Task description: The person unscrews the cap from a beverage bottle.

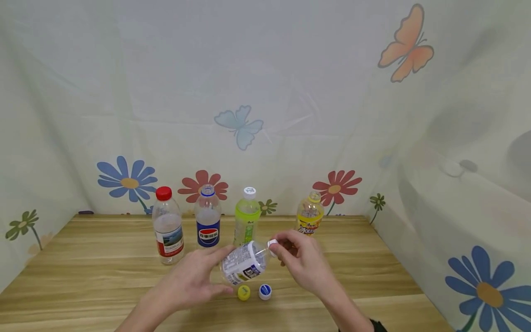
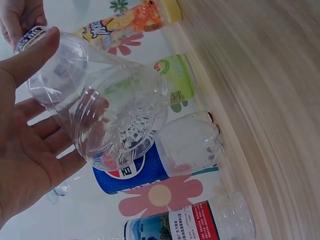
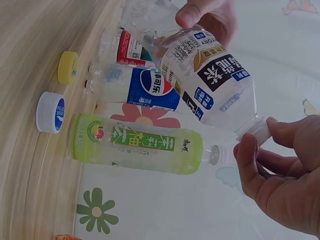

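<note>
Overall, backdrop: pale hanging cloth [image 1: 174, 83] printed with flowers and butterflies, rising behind and at both sides.
Surface: light-brown wood-grain surface [image 1: 103, 276], carrying four upright bottles and two loose caps.
Left hand: left hand [image 1: 198, 279], its fingers and thumb gripping the body of the tilted bottle near the base.
Right hand: right hand [image 1: 304, 263], thumb and fingers pinching the white cap at that bottle's mouth.
Red-topped bottle: clear plastic bottle with a red top [image 1: 168, 230] and a landscape label, standing farthest left.
Blue-labelled bottle: clear plastic bottle with a dark-blue label [image 1: 208, 221] and a blue ring at its open mouth, just right of the red-topped one.
Tilted bottle: clear plastic bottle with a white printed label [image 1: 244, 263], held above the surface between the hands, neck slanting up toward the right hand.
Green bottle: light-green bottle with a white top [image 1: 247, 219], upright behind the tilted one.
Yellow-labelled bottle: clear plastic bottle with a yellow label [image 1: 310, 214], mouth open, standing farthest right, behind the right hand.
Loose caps: round white cap with a blue top [image 1: 265, 291] and round yellow cap [image 1: 244, 293], side by side, apart, in front of the tilted bottle.
Pinched cap: small white plastic cap [image 1: 272, 247]; whether it is threaded on, I cannot tell.
</note>
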Motion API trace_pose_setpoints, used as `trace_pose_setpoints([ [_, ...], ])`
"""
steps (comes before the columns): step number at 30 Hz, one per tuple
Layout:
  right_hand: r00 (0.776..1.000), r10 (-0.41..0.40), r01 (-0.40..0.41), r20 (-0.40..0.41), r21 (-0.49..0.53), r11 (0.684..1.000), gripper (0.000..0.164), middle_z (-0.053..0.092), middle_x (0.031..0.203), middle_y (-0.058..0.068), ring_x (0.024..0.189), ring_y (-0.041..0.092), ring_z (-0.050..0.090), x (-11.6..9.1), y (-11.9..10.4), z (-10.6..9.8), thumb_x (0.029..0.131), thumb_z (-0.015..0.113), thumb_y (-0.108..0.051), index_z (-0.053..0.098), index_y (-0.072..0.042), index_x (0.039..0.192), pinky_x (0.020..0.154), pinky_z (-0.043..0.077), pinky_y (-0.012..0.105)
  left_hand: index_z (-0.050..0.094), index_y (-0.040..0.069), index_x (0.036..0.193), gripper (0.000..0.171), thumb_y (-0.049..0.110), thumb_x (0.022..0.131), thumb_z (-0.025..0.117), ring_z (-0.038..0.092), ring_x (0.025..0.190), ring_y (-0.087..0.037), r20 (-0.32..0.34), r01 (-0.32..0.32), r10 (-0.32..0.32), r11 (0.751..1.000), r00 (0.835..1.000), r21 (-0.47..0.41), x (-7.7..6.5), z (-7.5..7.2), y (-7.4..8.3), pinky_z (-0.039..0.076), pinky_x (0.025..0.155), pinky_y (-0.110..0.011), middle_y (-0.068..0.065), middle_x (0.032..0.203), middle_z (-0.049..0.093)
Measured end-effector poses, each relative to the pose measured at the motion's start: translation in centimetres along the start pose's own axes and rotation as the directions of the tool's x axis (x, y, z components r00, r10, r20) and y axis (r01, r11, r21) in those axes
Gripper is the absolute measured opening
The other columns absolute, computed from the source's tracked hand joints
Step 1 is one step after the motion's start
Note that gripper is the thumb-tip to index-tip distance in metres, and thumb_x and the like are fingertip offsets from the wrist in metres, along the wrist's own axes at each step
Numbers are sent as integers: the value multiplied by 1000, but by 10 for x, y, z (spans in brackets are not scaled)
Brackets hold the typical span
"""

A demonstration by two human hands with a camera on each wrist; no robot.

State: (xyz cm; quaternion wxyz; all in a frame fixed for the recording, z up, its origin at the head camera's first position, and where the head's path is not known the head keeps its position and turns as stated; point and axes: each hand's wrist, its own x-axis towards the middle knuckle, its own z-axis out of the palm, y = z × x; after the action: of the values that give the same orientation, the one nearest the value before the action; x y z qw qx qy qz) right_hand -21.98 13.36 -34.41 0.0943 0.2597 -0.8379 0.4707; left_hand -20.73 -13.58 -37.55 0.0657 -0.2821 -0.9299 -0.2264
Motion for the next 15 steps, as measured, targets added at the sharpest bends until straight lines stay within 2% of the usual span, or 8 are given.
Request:
trace_pose_setpoints([
  [6, 1000, -22, 22, 15, 0, 1000, 9, 61, 81, -6, 67, 25, 61, 0, 1, 1, 95, 66, -13, 67, -11, 104, 56, 52, 26, 51, 19, 143, 81, 56, 76, 78, 61, 105, -10, 15, 12, -12, 1000, 1000, -11, 0, -2, -1, 50, 86, -32, 7, 126, 59],
  [13, 998, 18, -18, 62, 2, 1000, 13, 61, 85, -3, 69, 23, 62, 2, 4, -1, 98, 64, -18, 66, -9, 107, 58, 53, 28, 53, 19, 142, 78, 47, 75, 83, 60, 113, -27, -6, 55, -55, 997, 998, 48, 1, -3, 2, 50, 88, -44, -4, 133, 56],
  [15, 995, 44, -46, 89, 20, 999, 14, 61, 87, 0, 69, 22, 62, 3, 5, -2, 98, 63, -20, 65, -8, 107, 58, 54, 29, 54, 21, 141, 77, 45, 75, 84, 60, 111, -26, -16, 68, -68, 996, 998, 64, 1, -3, 3, 50, 87, -44, -4, 131, 56],
])
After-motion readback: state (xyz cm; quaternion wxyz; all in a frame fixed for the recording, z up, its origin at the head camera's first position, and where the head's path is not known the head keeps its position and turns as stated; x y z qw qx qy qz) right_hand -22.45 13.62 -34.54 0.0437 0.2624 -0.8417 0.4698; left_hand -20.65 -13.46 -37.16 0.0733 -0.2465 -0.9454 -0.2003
